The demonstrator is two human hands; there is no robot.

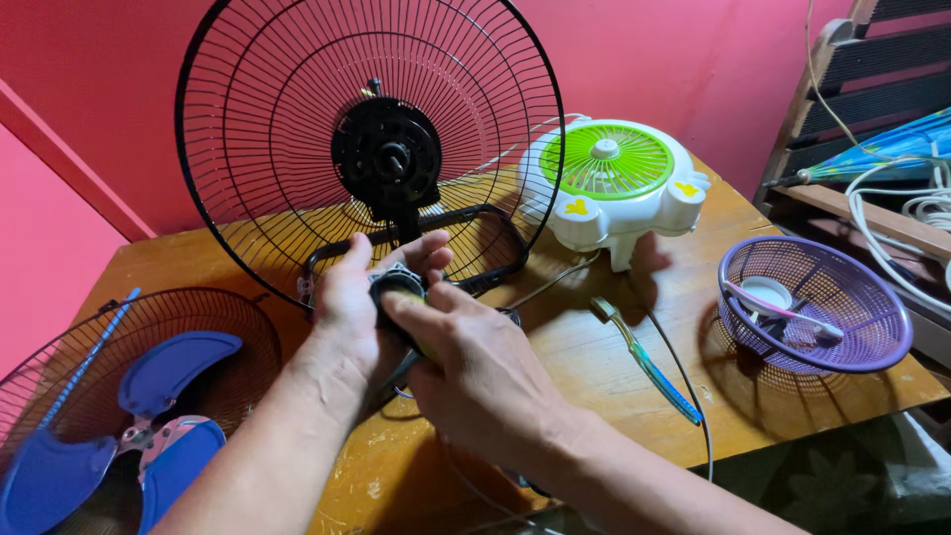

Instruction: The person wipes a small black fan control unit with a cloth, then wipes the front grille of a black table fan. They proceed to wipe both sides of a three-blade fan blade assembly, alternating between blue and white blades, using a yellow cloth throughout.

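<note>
Both hands meet at the middle of a wooden table (614, 396), closed around a small round black part (394, 284) that sits just below the motor hub of an upright fan. The left hand (349, 302) cups the part from the left, fingers curled up behind it and the thumb laid along its near side. The right hand (474, 365) comes over from the right, its fingers bent and pressed on the front and top of the part, so that only the dark upper rim shows between the two; what the part is exactly cannot be told, since the hands hide most of it. Directly behind stands the black wire rear fan guard (297, 119), upright and facing the camera, with the black motor hub (387, 157) and its bare shaft at the centre, above a black loop-shaped base frame (495, 253) resting on the table. At the far left lies the front fan guard (59, 396), face down like a bowl, holding a blue three-bladed fan blade (173, 367) and a blue stick. To the right of the upright guard sits a small white desk fan with a green grille (606, 163), tilted up on its feet. A toothbrush with a blue and green handle (644, 362) lies on the table just right of the hands, beside a thin grey cable. Further right, near the table's edge, is a purple mesh basket (872, 327) with small items inside.
</note>
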